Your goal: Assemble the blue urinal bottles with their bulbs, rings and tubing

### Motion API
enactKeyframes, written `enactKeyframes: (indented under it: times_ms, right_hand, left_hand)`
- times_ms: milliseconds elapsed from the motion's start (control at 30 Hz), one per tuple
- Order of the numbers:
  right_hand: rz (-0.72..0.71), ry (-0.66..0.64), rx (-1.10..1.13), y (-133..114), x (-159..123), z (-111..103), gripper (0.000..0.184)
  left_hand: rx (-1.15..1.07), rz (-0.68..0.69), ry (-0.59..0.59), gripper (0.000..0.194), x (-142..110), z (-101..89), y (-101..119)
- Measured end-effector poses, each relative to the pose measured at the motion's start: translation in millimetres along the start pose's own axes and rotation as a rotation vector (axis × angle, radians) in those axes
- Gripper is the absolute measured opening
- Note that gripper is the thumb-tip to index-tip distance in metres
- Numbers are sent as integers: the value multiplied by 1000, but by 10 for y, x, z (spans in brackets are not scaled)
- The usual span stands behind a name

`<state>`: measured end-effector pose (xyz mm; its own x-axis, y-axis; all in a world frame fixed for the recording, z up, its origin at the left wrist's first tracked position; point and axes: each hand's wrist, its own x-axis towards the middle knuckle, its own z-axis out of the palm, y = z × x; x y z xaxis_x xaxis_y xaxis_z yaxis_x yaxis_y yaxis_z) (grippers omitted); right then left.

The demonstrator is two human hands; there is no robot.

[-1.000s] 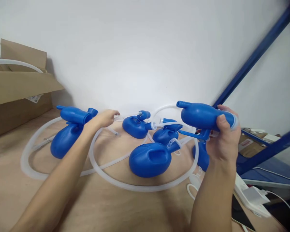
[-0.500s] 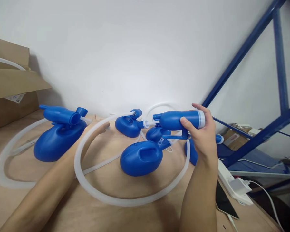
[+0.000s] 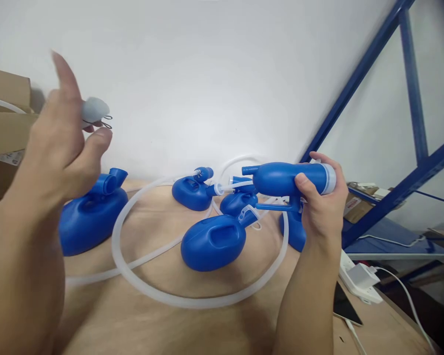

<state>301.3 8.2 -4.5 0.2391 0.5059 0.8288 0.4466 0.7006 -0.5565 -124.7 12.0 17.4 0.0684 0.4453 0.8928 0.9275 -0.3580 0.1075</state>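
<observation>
My right hand grips a blue plastic urinal funnel with a pale ring at its end. A handle bar hangs below it, and the clear hose loops across the table in front. At upper left, raised in the air, my left hand holds a small wire clip near the thumb. A pale rounded piece shows beside the clip; whether it is a covered fingertip I cannot tell. Under the funnel, toward the middle, lies a blue urinal bottle with a side grip hollow.
Behind my left hand sits another blue bottle with a funnel on top. More blue bottles stand near the wall. A cardboard box is at far left. A phone, a power strip and a blue metal rack are at right.
My left hand has come up from the table, where it was reaching beside the bottles, to the upper left with the wire clip. My right hand and funnel appear slightly farther right.
</observation>
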Motion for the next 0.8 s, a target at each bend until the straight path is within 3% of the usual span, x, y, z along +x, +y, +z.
enactKeyframes:
  times_ms: [33,100,167,233,400,533,700,800]
  right_hand:
    - [14,13,38,-42,-12,43,56]
    - [30,-19,114,-133,-42,142,54]
    - [21,-82,172,-221,-75,236,54]
    - [-5,-161,193,-294,-105,310,56]
    - [-9,-286,149,-367,-133,408,58]
    - [-14,-259,164,-304,-117,421,59]
    - [-27,-211,150,-242,-110,372,59]
    - [-57,-230,193,-271,-116,356,58]
  left_hand:
    - [-36,49,8,76,-33,-83,99]
    - [-68,298,-16,70,-104,-154,332]
    - [-143,560,-88,62,-167,-98,566]
    - [-208,670,-158,53,-208,46,745]
    - [-176,593,-114,43,-222,352,839]
    - [-141,542,-185,47,-225,356,779]
    - [-80,420,-193,50,-236,358,754]
    - [-116,431,-206,49,-238,376,764]
